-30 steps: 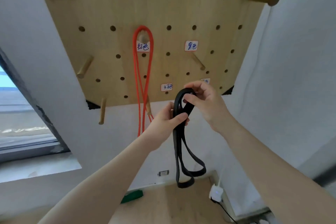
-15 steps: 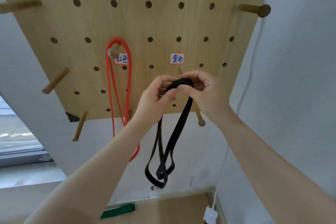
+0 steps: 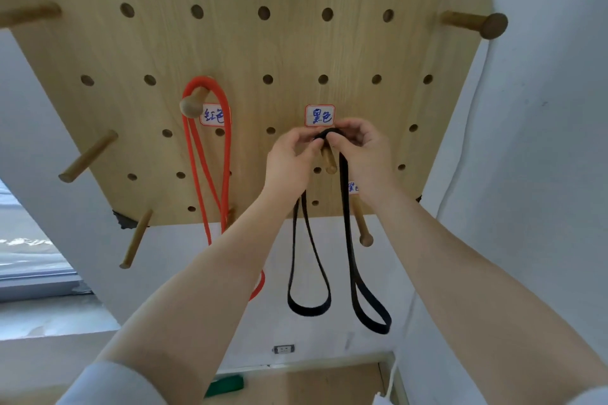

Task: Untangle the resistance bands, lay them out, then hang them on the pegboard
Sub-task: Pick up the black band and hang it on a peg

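At pegboard [image 3: 296,52], under black label [image 3: 319,115]: hang step underway. Black band [image 3: 346,223] pinched at top by L hand [image 3: 289,158] & R hand [image 3: 365,154], both grips clamped on it, looped over peg [image 3: 328,159], two loops dangling. Red band [image 3: 223,154] already hung. Next, probably: seat loop behind peg tip, then release.

We found both hands crowded at the short wooden peg [image 3: 328,159] at the centre of the light wooden pegboard [image 3: 296,52]. At nine o'clock the hanging orange-red band [image 3: 225,154] and its round-ended peg [image 3: 192,103] blocked the way. At five o'clock a long wooden peg [image 3: 362,223] jutted out beside the doubled black flat band [image 3: 345,207]. Toward twelve o'clock bare board lay free up to the white label [image 3: 319,115].
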Demonstrator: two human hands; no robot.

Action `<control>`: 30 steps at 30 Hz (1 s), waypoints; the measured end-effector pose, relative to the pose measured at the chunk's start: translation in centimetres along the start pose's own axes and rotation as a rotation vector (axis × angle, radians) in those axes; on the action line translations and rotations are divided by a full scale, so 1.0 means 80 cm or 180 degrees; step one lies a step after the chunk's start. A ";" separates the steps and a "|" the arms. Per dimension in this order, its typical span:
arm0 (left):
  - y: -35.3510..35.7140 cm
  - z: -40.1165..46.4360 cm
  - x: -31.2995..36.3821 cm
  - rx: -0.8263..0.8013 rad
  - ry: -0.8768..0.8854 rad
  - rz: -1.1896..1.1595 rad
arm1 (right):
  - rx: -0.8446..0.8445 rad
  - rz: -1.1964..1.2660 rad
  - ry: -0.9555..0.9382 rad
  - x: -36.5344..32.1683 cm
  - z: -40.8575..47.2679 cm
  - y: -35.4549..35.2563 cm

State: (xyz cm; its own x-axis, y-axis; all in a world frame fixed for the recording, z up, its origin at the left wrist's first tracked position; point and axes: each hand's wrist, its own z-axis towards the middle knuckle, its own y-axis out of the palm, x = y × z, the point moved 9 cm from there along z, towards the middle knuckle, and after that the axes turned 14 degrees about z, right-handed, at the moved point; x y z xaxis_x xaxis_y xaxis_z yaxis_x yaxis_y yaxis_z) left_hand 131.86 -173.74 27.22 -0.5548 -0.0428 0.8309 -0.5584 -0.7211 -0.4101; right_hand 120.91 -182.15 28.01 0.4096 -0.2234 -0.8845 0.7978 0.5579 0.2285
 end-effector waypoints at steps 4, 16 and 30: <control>-0.002 0.022 -0.001 -0.0067 0.0056 0.0307 | 0.0065 0.0016 0.0064 0.013 0.020 0.002; 0.014 0.021 -0.049 0.0032 -0.0160 0.0453 | 0.0526 -0.0747 -0.0366 0.042 0.019 -0.015; 0.020 0.023 -0.071 0.0104 -0.0404 0.0691 | 0.0633 -0.1028 0.0091 0.072 0.007 -0.013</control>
State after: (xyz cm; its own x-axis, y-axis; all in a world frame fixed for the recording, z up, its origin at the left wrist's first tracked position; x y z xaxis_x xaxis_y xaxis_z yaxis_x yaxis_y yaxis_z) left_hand 135.27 -175.96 22.55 -0.5765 -0.2842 0.7661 -0.4132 -0.7074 -0.5734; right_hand 122.66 -184.45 22.93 0.1128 -0.3385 -0.9342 0.9552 0.2957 0.0082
